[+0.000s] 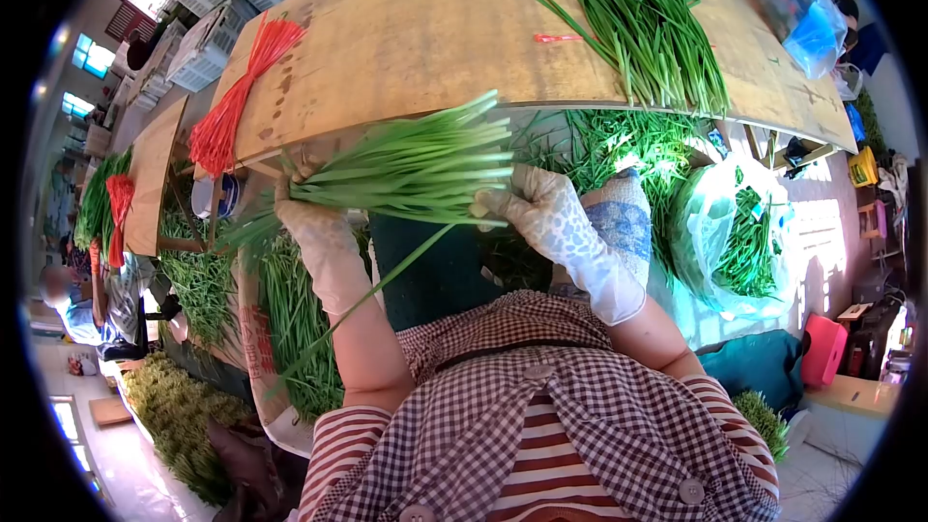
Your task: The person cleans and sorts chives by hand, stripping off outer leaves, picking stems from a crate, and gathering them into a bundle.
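Observation:
My left hand (311, 201), in a pale glove, is wrapped round the leafy part of a bunch of garlic chives (406, 166). The pale cut ends point right, and the bunch is raised just in front of the table edge. At those ends my right hand (541, 211), in a patterned white glove, has its thumb and fingers pinched together. One loose chive stalk (401, 271) slants down to the left from beside these fingertips, across my left forearm. The fingertips seem closed on its end.
On the wooden table (416, 29) lie a pile of chives (643, 29) and a bundle of red ties (246, 87). Below are a crate of chives (300, 329), a clear bag of greens (735, 232) and loose leaves. White crates (208, 43) stand at the far left.

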`<state>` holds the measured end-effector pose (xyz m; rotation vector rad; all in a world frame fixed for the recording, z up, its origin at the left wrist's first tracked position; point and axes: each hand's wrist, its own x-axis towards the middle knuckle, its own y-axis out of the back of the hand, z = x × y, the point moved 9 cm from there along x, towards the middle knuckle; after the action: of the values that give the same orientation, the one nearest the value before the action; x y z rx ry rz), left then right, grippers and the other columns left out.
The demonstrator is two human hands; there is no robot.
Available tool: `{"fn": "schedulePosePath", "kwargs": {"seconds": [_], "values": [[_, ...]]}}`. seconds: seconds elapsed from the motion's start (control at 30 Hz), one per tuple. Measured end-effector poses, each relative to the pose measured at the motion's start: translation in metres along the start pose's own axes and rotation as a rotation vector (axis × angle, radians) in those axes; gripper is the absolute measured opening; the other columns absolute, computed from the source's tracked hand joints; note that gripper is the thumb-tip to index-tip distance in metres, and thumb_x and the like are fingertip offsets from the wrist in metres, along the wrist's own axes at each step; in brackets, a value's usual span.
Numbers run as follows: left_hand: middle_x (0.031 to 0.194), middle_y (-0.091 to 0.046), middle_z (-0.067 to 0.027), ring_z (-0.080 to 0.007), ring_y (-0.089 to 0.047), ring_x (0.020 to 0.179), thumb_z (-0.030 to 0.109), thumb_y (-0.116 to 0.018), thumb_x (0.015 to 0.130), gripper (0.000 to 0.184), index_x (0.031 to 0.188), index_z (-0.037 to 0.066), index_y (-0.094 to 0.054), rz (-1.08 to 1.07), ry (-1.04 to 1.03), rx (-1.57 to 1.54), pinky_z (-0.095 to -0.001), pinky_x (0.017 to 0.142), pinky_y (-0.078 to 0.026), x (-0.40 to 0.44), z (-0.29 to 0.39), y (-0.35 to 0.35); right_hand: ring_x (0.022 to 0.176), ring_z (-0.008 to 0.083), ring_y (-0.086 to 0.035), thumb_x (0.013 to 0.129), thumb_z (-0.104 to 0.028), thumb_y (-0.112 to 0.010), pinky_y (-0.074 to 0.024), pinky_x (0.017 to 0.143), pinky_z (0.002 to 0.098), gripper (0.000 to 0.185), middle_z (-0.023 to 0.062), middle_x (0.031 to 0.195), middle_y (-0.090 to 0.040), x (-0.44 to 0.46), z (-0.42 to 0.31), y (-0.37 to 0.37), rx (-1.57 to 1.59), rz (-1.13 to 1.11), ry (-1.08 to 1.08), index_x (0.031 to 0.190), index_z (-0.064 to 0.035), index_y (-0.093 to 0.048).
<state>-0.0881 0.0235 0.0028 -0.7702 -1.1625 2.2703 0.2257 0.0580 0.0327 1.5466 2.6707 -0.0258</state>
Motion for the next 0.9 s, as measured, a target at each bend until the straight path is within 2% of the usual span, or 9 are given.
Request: {"fn": "schedulePosePath", "kwargs": {"seconds": [0.2, 0.3, 0.4, 0.5, 0.6, 0.67, 0.73, 0.8, 0.9], "values": [[0.058, -0.050, -0.0079, -0.0232, -0.052, 0.062, 0.023, -0.037, 0.093, 0.031, 0.065, 0.010, -0.043, 0.063, 0.052, 0.017, -0.0383, 0.069, -0.049, -0.006, -0.007, -0.003, 0.072, 0.0172, -0.066, 0.093, -0.016, -0.059, -0.0544, 0.068, 0.0288, 0.027, 0.0132, 0.090, -0.069, -0.004, 0.014, -0.004, 0.276, -0.072, -0.095, 0.110, 0.0050, -0.060], [0.057, -0.049, -0.0075, -0.0234, -0.051, 0.061, 0.023, -0.038, 0.092, 0.031, 0.064, 0.010, -0.042, -0.012, 0.071, -0.029, -0.0380, 0.068, -0.049, 0.005, -0.001, 0.002, 0.069, 0.0165, -0.065, 0.094, -0.019, -0.058, -0.0545, 0.066, 0.0281, 0.027, 0.0128, 0.089, -0.069, -0.007, 0.012, 0.021, 0.116, 0.022, 0.034, 0.107, 0.0049, -0.060], [0.057, -0.048, -0.0066, -0.0228, -0.051, 0.060, 0.023, -0.038, 0.092, 0.032, 0.064, 0.010, -0.043, 0.019, 0.010, 0.025, -0.0373, 0.066, -0.049, -0.002, 0.009, -0.003, 0.062, 0.0156, -0.064, 0.092, -0.025, -0.061, -0.0542, 0.064, 0.0272, 0.031, 0.0113, 0.083, -0.069, -0.016, 0.008, 0.067, 0.226, 0.260, -0.066, 0.104, 0.0035, -0.061], [0.056, -0.046, -0.0053, -0.0213, -0.051, 0.059, 0.024, -0.038, 0.092, 0.032, 0.064, 0.010, -0.043, 0.055, -0.024, 0.079, -0.0367, 0.066, -0.049, -0.012, 0.012, -0.008, 0.084, 0.0207, -0.065, 0.082, -0.029, -0.072, -0.0525, 0.079, 0.0329, 0.045, 0.0146, 0.098, -0.067, -0.025, 0.003, 0.098, -0.188, 0.385, -0.240, 0.113, 0.0014, -0.060], [0.056, -0.044, -0.0039, -0.0193, -0.051, 0.058, 0.023, -0.041, 0.092, 0.029, 0.067, 0.010, -0.044, -0.078, 0.023, 0.070, -0.0366, 0.068, -0.050, -0.007, 0.005, -0.014, 0.121, 0.0302, -0.049, 0.067, -0.037, -0.082, -0.0385, 0.102, 0.0492, 0.085, 0.0202, 0.130, -0.050, -0.040, -0.099, 0.046, -1.173, 0.403, 0.672, 0.135, -0.0036, -0.044], [0.057, -0.045, -0.0031, -0.0183, -0.050, 0.057, 0.022, -0.044, 0.091, 0.025, 0.069, 0.009, -0.046, -0.116, 0.032, 0.080, -0.0370, 0.068, -0.050, -0.012, 0.001, -0.021, 0.138, 0.0389, -0.022, 0.052, -0.042, -0.088, -0.0179, 0.110, 0.0601, 0.120, 0.0210, 0.146, -0.029, -0.039, -0.106, 0.008, -1.162, 0.146, 0.536, 0.147, -0.0057, -0.023], [0.059, -0.046, -0.0025, -0.0179, -0.050, 0.055, 0.020, -0.049, 0.090, 0.021, 0.073, 0.009, -0.048, -0.063, -0.005, 0.104, -0.0374, 0.068, -0.051, -0.032, -0.005, -0.040, 0.137, 0.0453, -0.022, 0.050, -0.047, -0.087, -0.0152, 0.106, 0.0677, 0.133, 0.0225, 0.148, -0.025, -0.025, -0.079, -0.017, -1.301, -0.014, 0.499, 0.149, -0.0043, -0.009], [0.062, -0.048, -0.0018, -0.0176, -0.050, 0.055, 0.018, -0.053, 0.089, 0.013, 0.080, 0.008, -0.051, -0.101, 0.125, 0.119, -0.0374, 0.067, -0.051, -0.043, -0.021, -0.053, 0.137, 0.0400, -0.026, 0.052, -0.040, -0.089, -0.0219, 0.109, 0.0591, 0.134, 0.0229, 0.149, -0.025, -0.002, -0.034, -0.022, -1.192, -0.209, 0.357, 0.150, -0.0045, -0.004], [0.064, -0.053, -0.0045, -0.0210, -0.053, 0.059, 0.018, -0.058, 0.087, 0.016, 0.075, 0.008, -0.052, -0.156, 0.206, 0.159, -0.0372, 0.065, -0.050, -0.028, -0.029, -0.050, 0.136, 0.0322, -0.030, 0.054, -0.031, -0.091, -0.0275, 0.110, 0.0432, 0.136, 0.0218, 0.148, -0.028, -0.001, 0.036, -0.042, -0.203, -0.513, 0.081, 0.149, -0.0031, 0.003]]}}
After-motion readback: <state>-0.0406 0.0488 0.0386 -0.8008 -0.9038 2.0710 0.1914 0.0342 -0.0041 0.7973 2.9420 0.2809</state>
